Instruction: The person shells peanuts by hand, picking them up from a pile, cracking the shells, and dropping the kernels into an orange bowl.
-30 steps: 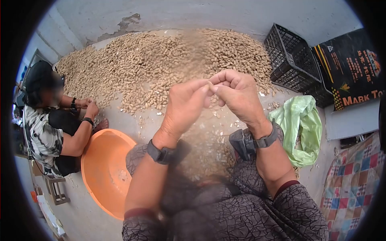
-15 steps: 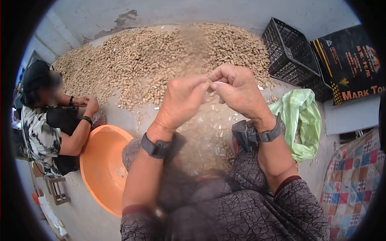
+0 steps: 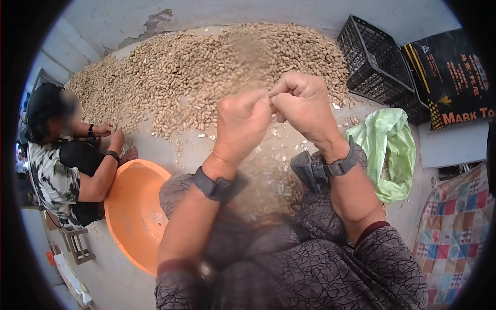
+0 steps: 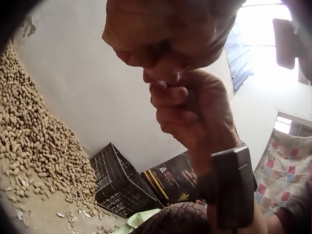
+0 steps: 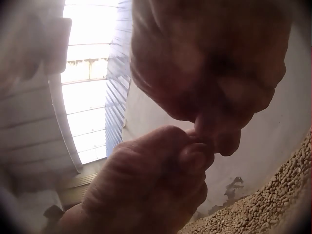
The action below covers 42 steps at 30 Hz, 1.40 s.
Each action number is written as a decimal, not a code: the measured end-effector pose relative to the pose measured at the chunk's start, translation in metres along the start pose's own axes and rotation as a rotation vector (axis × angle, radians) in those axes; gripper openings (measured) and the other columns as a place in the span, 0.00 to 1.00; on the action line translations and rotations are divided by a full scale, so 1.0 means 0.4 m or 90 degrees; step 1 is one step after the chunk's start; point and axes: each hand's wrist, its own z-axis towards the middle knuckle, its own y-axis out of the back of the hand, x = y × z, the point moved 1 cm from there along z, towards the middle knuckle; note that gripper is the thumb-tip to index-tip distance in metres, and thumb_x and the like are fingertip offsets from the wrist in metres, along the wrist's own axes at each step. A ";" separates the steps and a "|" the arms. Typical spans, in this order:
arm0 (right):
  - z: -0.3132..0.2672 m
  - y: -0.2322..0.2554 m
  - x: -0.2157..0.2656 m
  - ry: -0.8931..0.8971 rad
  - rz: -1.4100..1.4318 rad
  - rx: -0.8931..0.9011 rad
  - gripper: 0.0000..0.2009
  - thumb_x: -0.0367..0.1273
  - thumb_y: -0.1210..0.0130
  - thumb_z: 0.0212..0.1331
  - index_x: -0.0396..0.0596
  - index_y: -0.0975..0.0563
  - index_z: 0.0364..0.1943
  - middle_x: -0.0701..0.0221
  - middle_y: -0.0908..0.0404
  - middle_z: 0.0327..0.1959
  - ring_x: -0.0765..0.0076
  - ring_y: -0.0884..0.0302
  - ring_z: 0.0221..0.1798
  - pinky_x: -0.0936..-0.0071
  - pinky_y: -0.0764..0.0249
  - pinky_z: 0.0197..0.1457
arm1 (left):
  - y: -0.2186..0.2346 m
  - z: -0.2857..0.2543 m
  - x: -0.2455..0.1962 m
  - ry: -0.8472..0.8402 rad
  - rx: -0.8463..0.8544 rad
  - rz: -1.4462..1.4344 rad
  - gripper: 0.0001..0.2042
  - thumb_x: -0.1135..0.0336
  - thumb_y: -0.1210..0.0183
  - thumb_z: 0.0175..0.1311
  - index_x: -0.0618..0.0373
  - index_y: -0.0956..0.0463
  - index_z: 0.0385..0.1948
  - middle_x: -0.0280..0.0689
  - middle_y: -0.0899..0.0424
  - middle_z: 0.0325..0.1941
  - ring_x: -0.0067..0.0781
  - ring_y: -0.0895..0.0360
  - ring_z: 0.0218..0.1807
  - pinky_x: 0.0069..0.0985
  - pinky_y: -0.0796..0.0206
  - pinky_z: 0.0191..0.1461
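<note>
In the head view my left hand (image 3: 241, 125) and right hand (image 3: 306, 109) meet at their fingertips, thumbs and forefingers pinching a small peanut that the fingers mostly hide. Behind them a wide heap of unshelled peanuts (image 3: 191, 67) lies on the floor. The left wrist view has my left hand (image 4: 170, 29) above, with the right hand's (image 4: 195, 109) fingers curled against its fingertips. From the right wrist, my right hand (image 5: 209, 58) looms dark above the left (image 5: 151, 180), fingertips touching.
An orange basin (image 3: 129, 206) stands at the left beside a crouching person (image 3: 67, 165). On the right are a green bag (image 3: 387, 150), a black crate (image 3: 374, 62), a black printed sack (image 3: 449, 77) and a checked cloth (image 3: 449, 232). Loose shells lie between my knees.
Both hands have risen slightly in the head view and stay joined at the fingertips. My left hand has turned, its fingers more curled. The small tan piece between the fingertips shows less.
</note>
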 end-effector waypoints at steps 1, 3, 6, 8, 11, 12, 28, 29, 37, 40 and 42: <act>0.002 -0.001 0.014 -0.047 0.060 -0.009 0.03 0.20 0.50 0.44 0.37 0.26 0.18 0.67 0.25 0.16 0.80 0.30 0.18 0.81 0.35 0.18 | -0.002 0.000 -0.001 0.073 -0.014 -0.088 0.08 0.74 0.49 0.60 0.65 0.21 0.32 0.32 0.23 0.17 0.13 0.31 0.17 0.14 0.41 0.19; 0.008 -0.001 0.020 -0.091 0.119 -0.015 0.04 0.21 0.50 0.45 0.37 0.26 0.18 0.68 0.24 0.17 0.80 0.29 0.19 0.83 0.34 0.19 | -0.005 0.003 -0.007 0.142 -0.030 -0.174 0.08 0.73 0.49 0.62 0.66 0.21 0.33 0.32 0.23 0.18 0.12 0.33 0.16 0.12 0.44 0.17; 0.015 0.004 0.011 -0.107 0.178 -0.003 0.03 0.21 0.50 0.47 0.37 0.25 0.22 0.67 0.23 0.19 0.80 0.27 0.19 0.85 0.32 0.20 | -0.007 0.009 -0.016 0.171 -0.053 -0.265 0.09 0.72 0.50 0.63 0.68 0.23 0.34 0.32 0.23 0.19 0.11 0.37 0.14 0.11 0.48 0.14; 0.017 0.005 0.009 -0.148 0.229 -0.029 0.03 0.20 0.50 0.47 0.36 0.25 0.23 0.67 0.23 0.19 0.80 0.27 0.19 0.85 0.32 0.21 | -0.005 0.012 -0.016 0.225 -0.058 -0.385 0.09 0.72 0.50 0.64 0.68 0.24 0.36 0.34 0.22 0.22 0.12 0.38 0.13 0.10 0.48 0.14; 0.018 0.003 0.011 -0.137 0.206 -0.016 0.02 0.20 0.50 0.48 0.37 0.26 0.26 0.66 0.22 0.20 0.81 0.29 0.18 0.85 0.34 0.19 | -0.001 0.016 -0.003 0.260 -0.048 -0.421 0.08 0.73 0.52 0.64 0.69 0.25 0.37 0.36 0.21 0.25 0.12 0.39 0.14 0.09 0.48 0.16; 0.020 0.005 0.012 -0.135 0.207 -0.013 0.02 0.20 0.50 0.48 0.37 0.26 0.26 0.66 0.22 0.20 0.81 0.29 0.18 0.85 0.34 0.19 | 0.002 0.017 -0.006 0.259 -0.051 -0.420 0.08 0.73 0.52 0.64 0.69 0.25 0.37 0.36 0.21 0.25 0.12 0.39 0.14 0.09 0.48 0.16; 0.016 0.003 0.013 -0.104 0.227 0.031 0.03 0.23 0.50 0.53 0.40 0.26 0.30 0.70 0.22 0.21 0.86 0.32 0.15 0.90 0.41 0.14 | 0.009 0.008 0.013 0.331 0.006 -0.653 0.07 0.71 0.50 0.63 0.65 0.27 0.36 0.32 0.23 0.24 0.12 0.37 0.18 0.10 0.48 0.20; 0.011 0.000 0.019 -0.078 0.170 0.021 0.03 0.22 0.50 0.53 0.39 0.26 0.30 0.71 0.22 0.21 0.86 0.32 0.16 0.90 0.39 0.16 | 0.011 0.008 0.014 0.333 0.025 -0.650 0.07 0.71 0.50 0.63 0.65 0.27 0.35 0.33 0.23 0.24 0.12 0.36 0.19 0.09 0.47 0.21; 0.000 -0.004 0.025 0.006 -0.001 -0.016 0.04 0.20 0.51 0.49 0.35 0.25 0.28 0.67 0.21 0.22 0.81 0.25 0.24 0.82 0.29 0.25 | 0.024 0.007 0.008 0.351 0.062 -0.700 0.10 0.66 0.52 0.68 0.64 0.28 0.35 0.33 0.25 0.25 0.11 0.42 0.17 0.10 0.52 0.19; -0.001 -0.006 0.015 0.027 -0.047 -0.018 0.04 0.20 0.52 0.49 0.36 0.25 0.28 0.67 0.21 0.22 0.80 0.25 0.24 0.80 0.29 0.25 | 0.026 0.006 0.013 0.339 0.070 -0.664 0.10 0.65 0.52 0.68 0.64 0.28 0.35 0.32 0.25 0.25 0.10 0.43 0.17 0.09 0.52 0.18; -0.003 -0.006 0.016 0.028 -0.040 -0.017 0.04 0.21 0.51 0.49 0.37 0.25 0.28 0.67 0.21 0.21 0.80 0.25 0.23 0.80 0.30 0.24 | 0.028 0.004 0.016 0.327 0.081 -0.636 0.10 0.65 0.52 0.68 0.64 0.28 0.34 0.32 0.25 0.25 0.10 0.43 0.17 0.09 0.52 0.18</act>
